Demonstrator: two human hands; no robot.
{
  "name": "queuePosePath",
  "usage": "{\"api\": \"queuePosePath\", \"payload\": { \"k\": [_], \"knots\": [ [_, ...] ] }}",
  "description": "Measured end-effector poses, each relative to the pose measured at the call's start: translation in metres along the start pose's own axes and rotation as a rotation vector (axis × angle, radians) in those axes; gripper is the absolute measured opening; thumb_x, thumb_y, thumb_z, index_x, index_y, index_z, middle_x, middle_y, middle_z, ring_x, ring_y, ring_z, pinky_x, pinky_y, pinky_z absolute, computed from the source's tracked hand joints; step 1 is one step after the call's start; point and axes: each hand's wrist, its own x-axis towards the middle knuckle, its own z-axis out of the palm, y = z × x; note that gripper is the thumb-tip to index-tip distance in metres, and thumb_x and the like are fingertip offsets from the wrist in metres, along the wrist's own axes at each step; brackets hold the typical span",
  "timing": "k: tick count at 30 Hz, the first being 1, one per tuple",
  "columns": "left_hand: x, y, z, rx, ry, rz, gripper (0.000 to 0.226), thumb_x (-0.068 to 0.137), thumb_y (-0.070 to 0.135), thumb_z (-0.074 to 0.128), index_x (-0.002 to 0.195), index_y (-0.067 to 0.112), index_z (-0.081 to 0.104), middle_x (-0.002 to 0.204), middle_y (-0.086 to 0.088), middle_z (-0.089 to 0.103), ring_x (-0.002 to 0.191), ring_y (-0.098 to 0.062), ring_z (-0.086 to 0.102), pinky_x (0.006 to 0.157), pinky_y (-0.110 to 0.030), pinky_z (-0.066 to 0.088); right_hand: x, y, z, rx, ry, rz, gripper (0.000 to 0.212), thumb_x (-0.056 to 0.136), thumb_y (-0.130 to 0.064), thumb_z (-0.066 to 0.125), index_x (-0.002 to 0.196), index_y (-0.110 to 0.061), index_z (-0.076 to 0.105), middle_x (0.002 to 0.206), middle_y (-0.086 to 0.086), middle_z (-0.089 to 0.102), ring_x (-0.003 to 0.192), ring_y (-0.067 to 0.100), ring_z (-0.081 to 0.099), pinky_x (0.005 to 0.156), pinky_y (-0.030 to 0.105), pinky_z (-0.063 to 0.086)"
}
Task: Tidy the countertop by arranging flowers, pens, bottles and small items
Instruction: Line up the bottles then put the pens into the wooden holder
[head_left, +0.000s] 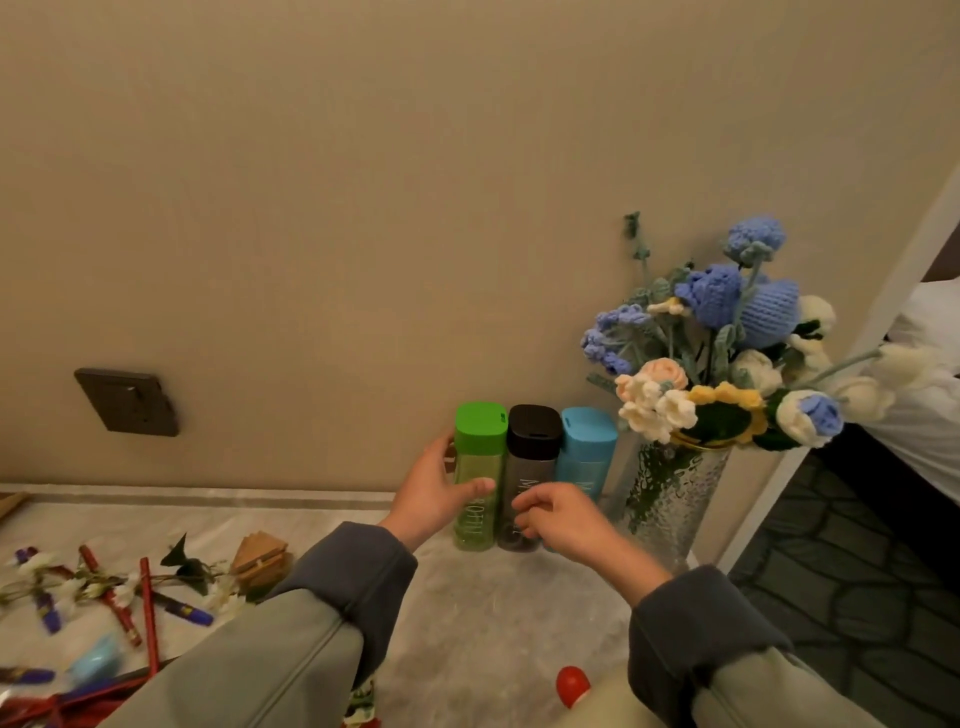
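Green bottle (478, 465) upright at tabletop (493, 613) back against wall (363, 208), black bottle (531, 457) touching its right, blue bottle (584, 457) next, then vase (670, 499) of knitted flowers (727, 332). Left grip (434, 499) curled round green bottle, thumb across front. Right grip (561, 525) loosely curled before black bottle; whether holding, cannot tell. Pens (124, 608) scattered well apart at left.

Beige wall (363, 208), dark switch plate (126, 401)
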Motion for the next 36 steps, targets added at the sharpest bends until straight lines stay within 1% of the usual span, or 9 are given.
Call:
{"api": "queuePosePath", "payload": {
  "k": [4, 7, 9, 16, 22, 27, 31, 34, 36],
  "knots": [
    [0.001, -0.002, 0.001, 0.001, 0.019, 0.01, 0.071, 0.071, 0.029, 0.085, 0.132, 0.024, 0.047, 0.122, 0.004, 0.059, 0.11, -0.013, 0.055, 0.093, -0.033, 0.046, 0.003, 0.003, 0.003, -0.039, -0.009, -0.026, 0.023, 0.09, -0.008, 0.056, 0.105, -0.018, 0.071, 0.085, -0.005, 0.068, 0.075, 0.007, 0.063, 0.06, 0.017, 0.044],
    [0.0, -0.003, 0.001, 0.016, 0.026, 0.013, 0.072, 0.07, 0.032, 0.085, 0.13, 0.028, 0.046, 0.122, 0.007, 0.058, 0.109, -0.011, 0.055, 0.089, -0.028, 0.044, 0.003, 0.002, 0.002, -0.048, -0.004, -0.035, 0.025, 0.09, -0.008, 0.057, 0.107, -0.018, 0.072, 0.091, -0.005, 0.069, 0.079, 0.007, 0.063, 0.069, 0.021, 0.047],
    [-0.001, -0.004, 0.001, 0.037, 0.036, 0.006, 0.075, 0.069, 0.034, 0.086, 0.132, 0.027, 0.046, 0.122, 0.008, 0.057, 0.108, -0.01, 0.054, 0.088, -0.027, 0.043, 0.002, 0.001, 0.002, -0.054, -0.005, -0.037, 0.024, 0.091, -0.009, 0.057, 0.108, -0.018, 0.071, 0.091, -0.006, 0.068, 0.079, 0.007, 0.062, 0.071, 0.022, 0.047],
    [-0.004, -0.005, 0.001, 0.074, 0.025, -0.011, 0.079, 0.068, 0.031, 0.086, 0.134, 0.023, 0.043, 0.123, 0.005, 0.055, 0.11, -0.011, 0.053, 0.087, -0.027, 0.043, -0.006, -0.004, 0.002, -0.055, -0.013, -0.035, 0.025, 0.092, -0.011, 0.056, 0.112, -0.017, 0.07, 0.089, -0.008, 0.066, 0.079, 0.003, 0.062, 0.059, 0.013, 0.043],
    [-0.009, -0.001, -0.005, 0.065, 0.007, -0.027, 0.087, 0.069, 0.03, 0.086, 0.141, 0.018, 0.038, 0.131, 0.001, 0.053, 0.118, -0.015, 0.05, 0.101, -0.038, 0.045, -0.018, -0.012, 0.001, -0.01, -0.007, -0.05, 0.023, 0.091, -0.011, 0.058, 0.109, -0.017, 0.07, 0.09, -0.006, 0.068, 0.084, 0.009, 0.066, 0.061, 0.016, 0.045],
    [-0.023, 0.003, -0.016, 0.007, 0.012, -0.066, 0.091, 0.072, 0.031, 0.084, 0.145, 0.018, 0.033, 0.125, 0.003, 0.048, 0.112, -0.014, 0.049, 0.095, -0.036, 0.047, -0.029, -0.024, 0.007, 0.07, 0.008, -0.071, 0.019, 0.091, -0.008, 0.059, 0.104, -0.016, 0.07, 0.095, 0.003, 0.071, 0.082, 0.013, 0.066, 0.065, 0.021, 0.05],
    [-0.044, 0.002, -0.031, -0.048, 0.045, -0.074, 0.077, 0.078, 0.026, 0.08, 0.141, 0.016, 0.038, 0.119, 0.003, 0.051, 0.107, -0.015, 0.054, 0.085, -0.028, 0.047, -0.039, -0.038, 0.019, 0.116, 0.013, -0.103, 0.019, 0.089, -0.006, 0.059, 0.089, -0.023, 0.066, 0.089, 0.006, 0.072, 0.077, 0.016, 0.065, 0.068, 0.028, 0.054],
    [-0.061, -0.002, -0.051, -0.064, 0.097, -0.088, 0.066, 0.083, 0.023, 0.075, 0.138, 0.014, 0.042, 0.113, 0.004, 0.054, 0.099, -0.012, 0.057, 0.082, -0.026, 0.049, -0.044, -0.054, 0.033, 0.129, -0.011, -0.125, 0.021, 0.088, -0.003, 0.057, 0.089, -0.022, 0.066, 0.081, 0.002, 0.07, 0.068, 0.01, 0.063, 0.056, 0.019, 0.047],
    [-0.072, -0.004, -0.07, -0.07, 0.124, -0.105, 0.063, 0.084, 0.026, 0.073, 0.138, 0.017, 0.041, 0.109, 0.007, 0.055, 0.096, -0.009, 0.058, 0.081, -0.024, 0.049, -0.046, -0.068, 0.043, 0.128, -0.038, -0.141, 0.02, 0.089, -0.003, 0.055, 0.094, -0.019, 0.066, 0.084, 0.003, 0.071, 0.067, 0.011, 0.063, 0.057, 0.021, 0.047]
  ]
}}
